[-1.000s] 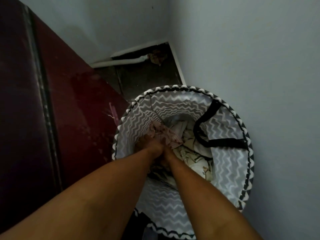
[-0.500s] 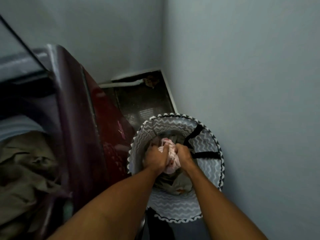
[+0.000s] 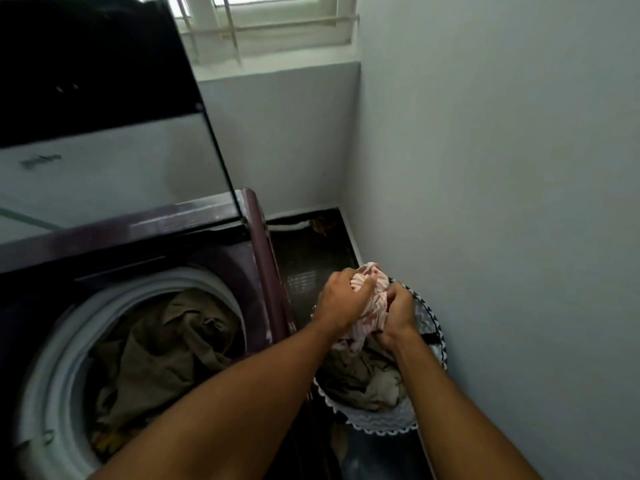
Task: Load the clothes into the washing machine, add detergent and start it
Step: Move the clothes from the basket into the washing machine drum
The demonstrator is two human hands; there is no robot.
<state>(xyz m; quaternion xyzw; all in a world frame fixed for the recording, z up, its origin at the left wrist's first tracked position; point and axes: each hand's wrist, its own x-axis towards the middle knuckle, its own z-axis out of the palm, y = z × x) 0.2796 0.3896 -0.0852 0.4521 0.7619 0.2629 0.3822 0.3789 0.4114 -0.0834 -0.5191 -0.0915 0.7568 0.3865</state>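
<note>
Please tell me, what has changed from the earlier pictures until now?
Both hands, left hand and right hand, reached down in the round chevron-patterned laundry basket, gripped the pink striped garment and lifted it above the rim. The basket stayed in its corner, with other clothes still inside.

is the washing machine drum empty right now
No, olive-brown clothes already lie in the washing machine drum under its raised lid.
</note>
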